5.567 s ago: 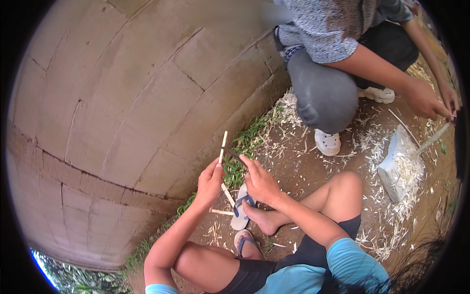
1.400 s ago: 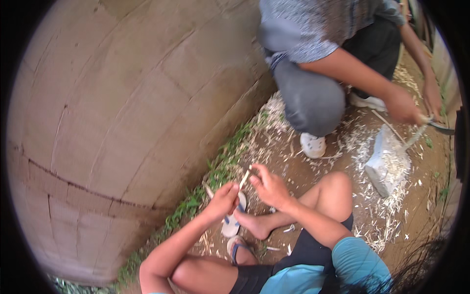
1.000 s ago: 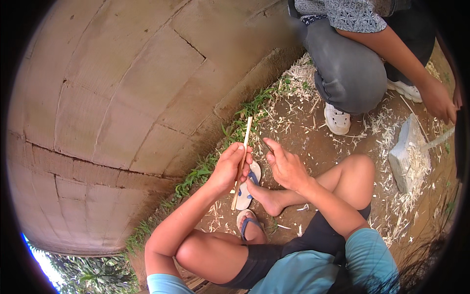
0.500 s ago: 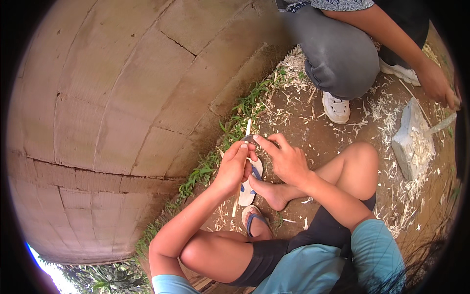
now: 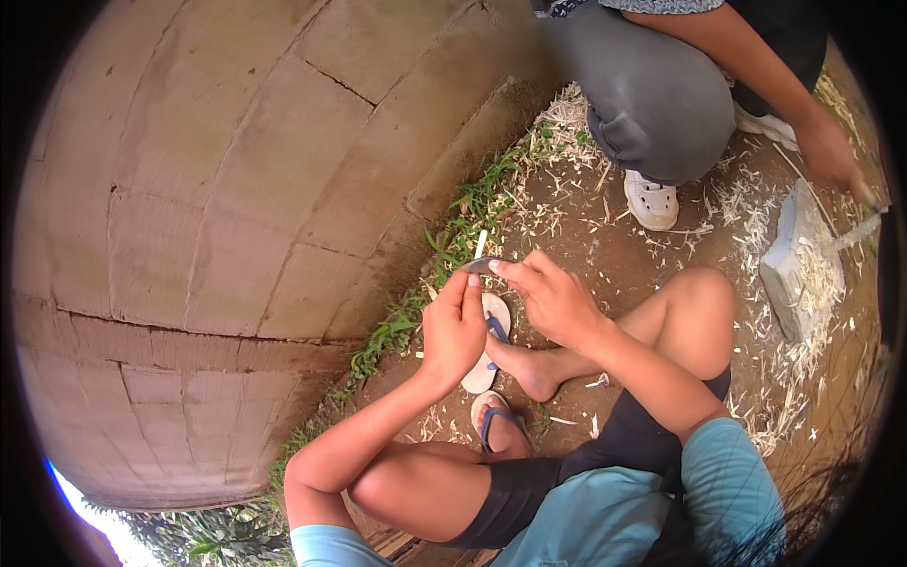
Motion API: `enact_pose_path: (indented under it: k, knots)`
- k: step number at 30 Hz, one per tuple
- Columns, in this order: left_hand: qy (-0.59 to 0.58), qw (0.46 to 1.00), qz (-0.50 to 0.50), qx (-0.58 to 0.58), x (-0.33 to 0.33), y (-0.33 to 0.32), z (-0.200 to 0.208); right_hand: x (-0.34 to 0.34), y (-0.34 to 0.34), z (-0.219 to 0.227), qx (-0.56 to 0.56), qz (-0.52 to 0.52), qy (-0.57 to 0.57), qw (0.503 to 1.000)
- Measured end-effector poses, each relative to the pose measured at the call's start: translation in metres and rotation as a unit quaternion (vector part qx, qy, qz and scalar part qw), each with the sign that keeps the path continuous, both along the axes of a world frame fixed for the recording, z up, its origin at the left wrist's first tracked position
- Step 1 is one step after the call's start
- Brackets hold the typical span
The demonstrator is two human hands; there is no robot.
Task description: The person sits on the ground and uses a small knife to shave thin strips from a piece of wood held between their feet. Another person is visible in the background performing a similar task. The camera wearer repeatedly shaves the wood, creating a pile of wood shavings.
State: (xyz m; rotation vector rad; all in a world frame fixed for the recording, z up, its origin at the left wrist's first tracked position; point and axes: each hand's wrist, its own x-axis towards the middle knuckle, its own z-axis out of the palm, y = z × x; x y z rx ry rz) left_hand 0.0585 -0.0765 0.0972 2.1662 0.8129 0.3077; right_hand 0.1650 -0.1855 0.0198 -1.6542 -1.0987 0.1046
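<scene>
Evidently, the left hand [image 5: 455, 331] is closed on a pale stick [image 5: 482, 244], its far end projecting beyond a dark blade [image 5: 480, 266]. The right hand [image 5: 559, 304] pinches that blade, laid across the stick — close by the left thumb. Grass [image 5: 402, 326] edges the wall [image 5: 236, 208] at left; shaving-strewn soil [image 5: 605, 255] extends right to a grey stone [image 5: 786, 279] bearing shavings — a co-worker's knee [image 5: 652, 94] bounds the far side.
</scene>
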Motion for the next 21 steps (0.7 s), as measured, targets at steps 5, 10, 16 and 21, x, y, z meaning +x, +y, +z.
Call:
enact_pose_path:
  k: [5, 10, 16, 21]
  knots:
    - [-0.03, 0.998, 0.013, -0.044, -0.004, 0.003, -0.005, -0.003, 0.012, -0.003, -0.038, 0.0, -0.007, 0.999]
    - [-0.069, 0.985, 0.05, -0.153, -0.007, 0.003, 0.0, -0.012, 0.028, -0.003, 0.014, 0.013, 0.058, 0.998]
    - [-0.04, 0.97, 0.1, -0.217, -0.013, 0.015, -0.002, -0.016, 0.051, -0.019, 0.031, 0.029, 0.115, 0.992]
    - [-0.008, 0.96, 0.12, -0.253, -0.011, 0.026, -0.006, 0.003, 0.065, -0.037, 0.061, 0.118, 0.175, 0.976]
